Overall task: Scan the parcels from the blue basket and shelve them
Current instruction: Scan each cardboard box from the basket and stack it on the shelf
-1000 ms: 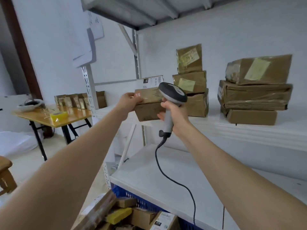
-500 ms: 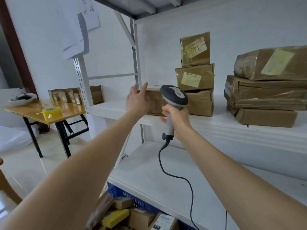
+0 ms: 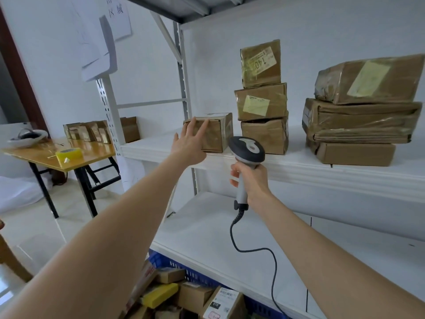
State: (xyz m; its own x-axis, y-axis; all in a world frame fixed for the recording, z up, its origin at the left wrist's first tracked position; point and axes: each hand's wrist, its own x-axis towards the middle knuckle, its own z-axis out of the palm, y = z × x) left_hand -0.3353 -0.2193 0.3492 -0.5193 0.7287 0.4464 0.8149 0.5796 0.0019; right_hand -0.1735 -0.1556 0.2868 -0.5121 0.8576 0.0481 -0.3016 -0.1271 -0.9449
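Parcel (image 3: 216, 132) sits on upper shelf (image 3: 299, 168) just left of three-box stack (image 3: 262, 101), left hand (image 3: 189, 145) fingers straight and spread at its front face, right hand (image 3: 254, 181) wrapped around scanner (image 3: 247, 149) handle

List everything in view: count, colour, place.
small parcel: one, brown, upper shelf, left end.
middle stack: three parcels, brown, upper shelf.
right stack: three parcels, brown, upper shelf.
shelving: one, white, right.
blue basket: one, under the lowest shelf, holding mixed parcels.
scanner: one, grey and white, corded, before the upper shelf.
table: one, wooden, left.
tape roll: one, yellow, on the table.
left hand: fingers straight, at the small parcel's front.
right hand: grips the scanner's handle.
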